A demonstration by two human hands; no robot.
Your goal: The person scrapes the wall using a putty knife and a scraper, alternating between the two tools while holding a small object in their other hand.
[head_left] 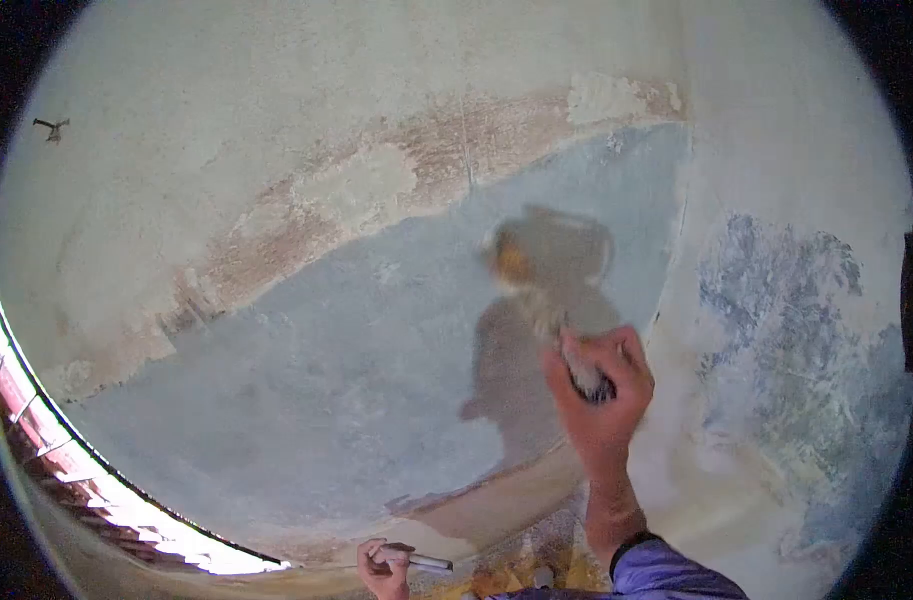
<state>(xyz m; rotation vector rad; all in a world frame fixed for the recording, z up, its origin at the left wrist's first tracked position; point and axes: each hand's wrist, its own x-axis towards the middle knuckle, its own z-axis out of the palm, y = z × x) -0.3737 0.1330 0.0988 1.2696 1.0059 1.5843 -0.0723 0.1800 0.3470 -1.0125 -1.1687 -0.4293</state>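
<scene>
Raised in front of the wall, my right hand has its fingers wrapped round the handle of a brush, whose head is blurred by motion near the blue-grey patch. A shadow of the hand and tool falls on the patch. Low in the view, my left hand is closed round a thin tool with a pale handle and a narrow metallic end pointing right. The tool's exact kind cannot be made out.
A rough brownish band with pale filler borders the patch above. Mottled blue paint marks the wall at right. A small fixture sticks out at upper left. A bright curved opening lies at lower left.
</scene>
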